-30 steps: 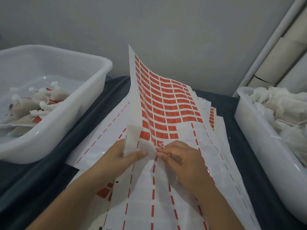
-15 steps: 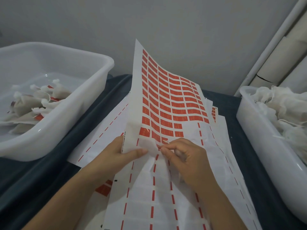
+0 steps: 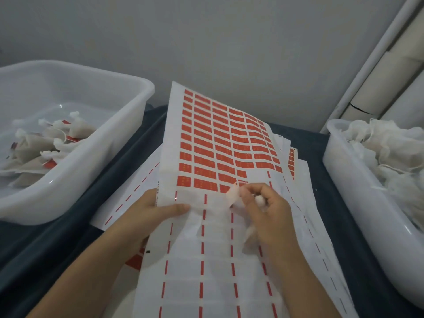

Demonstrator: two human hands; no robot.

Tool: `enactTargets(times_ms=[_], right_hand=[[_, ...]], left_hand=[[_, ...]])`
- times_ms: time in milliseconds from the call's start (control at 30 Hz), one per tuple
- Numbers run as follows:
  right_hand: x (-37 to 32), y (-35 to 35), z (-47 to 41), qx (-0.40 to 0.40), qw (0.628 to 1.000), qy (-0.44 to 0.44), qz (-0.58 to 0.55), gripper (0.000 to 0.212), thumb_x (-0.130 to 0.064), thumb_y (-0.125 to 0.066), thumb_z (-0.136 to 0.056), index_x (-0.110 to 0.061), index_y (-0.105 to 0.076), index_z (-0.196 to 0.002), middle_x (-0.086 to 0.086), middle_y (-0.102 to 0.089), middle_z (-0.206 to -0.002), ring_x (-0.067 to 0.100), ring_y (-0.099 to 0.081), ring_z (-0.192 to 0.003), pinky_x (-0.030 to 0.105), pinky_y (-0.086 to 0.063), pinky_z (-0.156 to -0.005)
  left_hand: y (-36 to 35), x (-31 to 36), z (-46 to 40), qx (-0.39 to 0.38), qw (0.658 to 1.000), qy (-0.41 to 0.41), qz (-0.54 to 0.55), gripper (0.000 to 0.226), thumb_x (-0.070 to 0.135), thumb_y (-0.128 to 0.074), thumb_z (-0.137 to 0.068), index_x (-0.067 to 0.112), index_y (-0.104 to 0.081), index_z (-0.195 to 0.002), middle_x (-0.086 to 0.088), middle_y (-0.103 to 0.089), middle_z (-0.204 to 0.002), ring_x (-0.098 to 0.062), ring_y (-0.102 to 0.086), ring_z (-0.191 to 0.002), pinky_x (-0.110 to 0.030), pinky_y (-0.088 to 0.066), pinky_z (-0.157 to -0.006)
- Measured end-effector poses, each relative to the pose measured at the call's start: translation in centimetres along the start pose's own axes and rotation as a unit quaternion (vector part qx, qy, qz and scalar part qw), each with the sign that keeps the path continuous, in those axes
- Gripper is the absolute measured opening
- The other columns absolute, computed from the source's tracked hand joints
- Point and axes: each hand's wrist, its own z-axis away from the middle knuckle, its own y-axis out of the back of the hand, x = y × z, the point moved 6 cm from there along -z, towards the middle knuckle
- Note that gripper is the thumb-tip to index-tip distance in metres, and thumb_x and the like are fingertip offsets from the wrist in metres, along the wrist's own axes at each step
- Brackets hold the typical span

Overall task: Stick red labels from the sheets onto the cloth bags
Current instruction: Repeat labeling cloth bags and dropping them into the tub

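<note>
Your left hand (image 3: 149, 212) pins the label sheet (image 3: 206, 152) with thumb on top, while just beside it your right grip (image 3: 263, 210) pinches a peeled label (image 3: 232, 195) (pale underside showing), a cloth bag (image 3: 250, 232) beneath its palm.

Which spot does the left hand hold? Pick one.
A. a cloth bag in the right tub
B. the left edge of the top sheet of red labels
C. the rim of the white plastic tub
B: the left hand grips the left edge of the top white sheet of red rectangular labels, thumb lying on the paper.
</note>
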Motion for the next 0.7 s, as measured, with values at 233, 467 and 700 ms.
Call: enactTargets(times_ms=[233,467,700], right_hand=[[1.7,0.5,-0.4,0.012,0.962,-0.166,-0.218,0.012,-0.038,-0.062,-0.08,-0.027,-0.067,-0.082,-0.005,-0.069,-0.089,0.022,-0.064,-0.09,0.035,-0.055,-0.079],[0.6,-2.2,1.1,-0.103,0.884,-0.179,-0.42,0.019,-0.03,-0.063,-0.073,-0.027,-0.076,-0.086,0.003,-0.073,-0.097,0.021,-0.07,-0.092,0.037,-0.057,-0.08],[1.2,-0.2,0.3,0.02,0.932,-0.128,-0.339,0.017,-0.033,-0.058,-0.078,-0.023,-0.069,-0.086,-0.004,-0.073,-0.087,0.014,-0.07,-0.088,0.03,-0.058,-0.075]], left_hand=[[2.9,2.0,0.7,0.27,0.942,-0.107,-0.171,0.069,0.026,-0.07,-0.077,0.03,-0.033,-0.135,0.0,-0.04,-0.14,-0.026,-0.049,-0.121,-0.047,-0.041,-0.097],[-8.7,3.9,1.7,-0.095,0.956,-0.185,-0.208,0.043,0.069,-0.05,-0.068,0.055,-0.04,-0.108,0.031,-0.052,-0.106,0.005,-0.057,-0.093,-0.006,-0.047,-0.071],[-9.6,3.0,-0.9,-0.054,0.97,-0.153,-0.183,0.061,0.04,-0.06,-0.085,0.051,-0.02,-0.13,0.026,-0.055,-0.105,0.003,-0.054,-0.084,-0.004,-0.044,-0.06]])
